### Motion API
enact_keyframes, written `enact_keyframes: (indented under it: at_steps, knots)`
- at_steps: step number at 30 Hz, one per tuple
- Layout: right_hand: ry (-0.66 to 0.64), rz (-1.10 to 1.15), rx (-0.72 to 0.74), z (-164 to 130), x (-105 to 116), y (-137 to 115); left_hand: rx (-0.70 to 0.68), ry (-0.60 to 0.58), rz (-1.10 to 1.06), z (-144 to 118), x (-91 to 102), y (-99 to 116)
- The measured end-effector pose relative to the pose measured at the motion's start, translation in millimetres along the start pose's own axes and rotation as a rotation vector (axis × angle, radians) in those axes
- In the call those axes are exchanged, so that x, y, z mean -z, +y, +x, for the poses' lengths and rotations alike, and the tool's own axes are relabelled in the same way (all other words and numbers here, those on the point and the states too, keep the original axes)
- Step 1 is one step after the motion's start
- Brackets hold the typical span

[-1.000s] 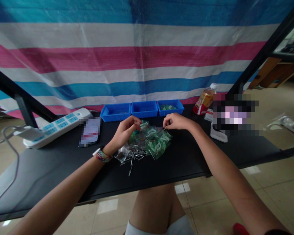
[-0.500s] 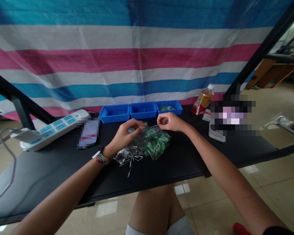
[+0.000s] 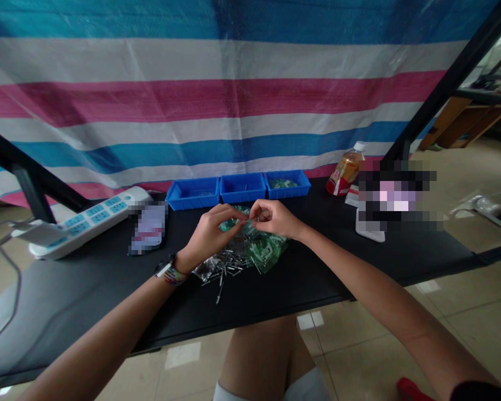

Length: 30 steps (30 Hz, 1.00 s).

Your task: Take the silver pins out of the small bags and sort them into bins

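Bare black table [image 3: 300,278] right and front of the parts pile [image 3: 250,253]. Behind, three blue bins [image 3: 237,189] in a row. Left: power strip [image 3: 87,220]. Right: bottle [image 3: 344,170] and a white stand [image 3: 369,231].

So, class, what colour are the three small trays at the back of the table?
The trays are bright blue, seen in the head view.

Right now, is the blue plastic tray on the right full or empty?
Neither: the right blue plastic tray holds a few small green parts, with blue floor still showing around them.
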State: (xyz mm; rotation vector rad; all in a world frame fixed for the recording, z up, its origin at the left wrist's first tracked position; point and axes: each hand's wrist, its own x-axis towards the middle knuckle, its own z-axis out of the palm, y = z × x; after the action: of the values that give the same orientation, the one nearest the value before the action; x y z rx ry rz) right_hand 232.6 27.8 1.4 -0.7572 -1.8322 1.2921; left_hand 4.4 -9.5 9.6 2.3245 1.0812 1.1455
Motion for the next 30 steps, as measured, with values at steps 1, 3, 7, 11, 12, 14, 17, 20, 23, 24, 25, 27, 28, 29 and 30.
enact_keyframes:
  at_steps: [1, 3, 7, 11, 12, 14, 17, 20, 23, 24, 25, 27, 28, 29, 30]
  knots:
    - [0.014, 0.016, 0.002, 0, -1, -1, -0.017, -0.008, 0.012, 0, 0.3, 1]
    - [0.054, 0.046, 0.008, -1, -3, -2, -0.026, -0.016, 0.021, 0, -0.8, 2]
    - [0.126, 0.087, 0.032, -2, -10, -1, 0.049, 0.026, -0.017, -2, -7.7, 2]
    - [0.115, 0.193, 0.014, -2, -17, 0, 0.167, 0.100, -0.138, -3, -13.4, 3]
    - [0.114, 0.209, 0.010, -2, -18, 0, 0.180, 0.116, -0.171, -3, -13.7, 3]
    - [0.153, 0.214, 0.014, -2, -17, -1, 0.193, 0.133, -0.216, -2, -13.1, 3]
    - [0.242, 0.177, 0.005, -2, -14, -3, 0.227, 0.142, -0.254, -1, -10.3, 1]
    - [0.188, 0.146, -0.051, -1, -10, -1, 0.237, 0.158, -0.268, 0, -8.4, -2]
    - [0.083, 0.135, -0.083, -1, -10, 2, 0.213, 0.137, -0.253, -1, -8.7, -4]
    - [0.072, 0.137, -0.085, -1, -10, 3, 0.210, 0.131, -0.246, -1, -9.0, -4]
    - [0.068, 0.145, -0.086, 0, -10, 3, 0.211, 0.128, -0.241, -1, -9.3, -3]
    - [0.074, 0.175, -0.078, 0, -10, 4, 0.214, 0.127, -0.252, 0, -9.3, -1]
    - [0.080, 0.191, -0.068, 1, -10, 4, 0.217, 0.131, -0.274, 0, -8.8, 0]
    - [0.087, 0.206, -0.057, 1, -10, 3, 0.220, 0.131, -0.306, 0, -8.1, 1]
    - [0.096, 0.216, -0.044, 1, -10, 2, 0.224, 0.126, -0.343, 1, -7.1, 2]
